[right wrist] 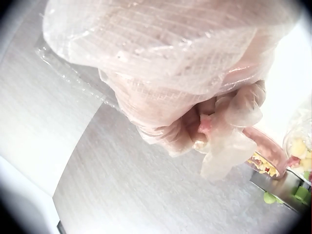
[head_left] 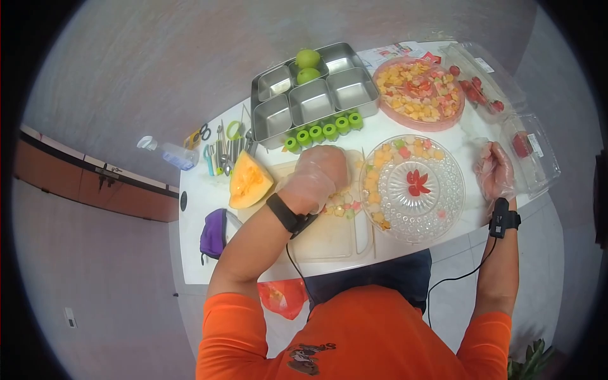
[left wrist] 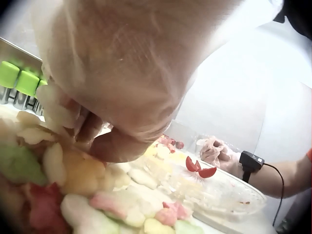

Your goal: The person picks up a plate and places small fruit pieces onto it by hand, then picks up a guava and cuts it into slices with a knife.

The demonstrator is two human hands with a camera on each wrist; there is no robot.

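Note:
The left hand (head_left: 320, 174), in a clear plastic glove, is over the cutting board (head_left: 323, 244). Its bent fingers reach down among small cut fruit pieces (left wrist: 85, 175) in the left wrist view; whether they pinch one cannot be told. Gloved too, the right hand (head_left: 495, 174) is raised at the right of the glass plate (head_left: 443, 190), its fingers curled round a small pink fruit piece (right wrist: 205, 126). Fruit pieces line the plate's left and upper rim, and red slices (head_left: 418, 182) lie at its centre.
Behind the board stand a steel tray (head_left: 259, 130) with compartments and several green-topped cutters (head_left: 329, 132). A melon wedge (head_left: 250, 180), tools (head_left: 225, 149) and a purple pouch (head_left: 214, 234) are at left. A pink fruit dish (head_left: 415, 121) and clear boxes (head_left: 548, 164) stand at right.

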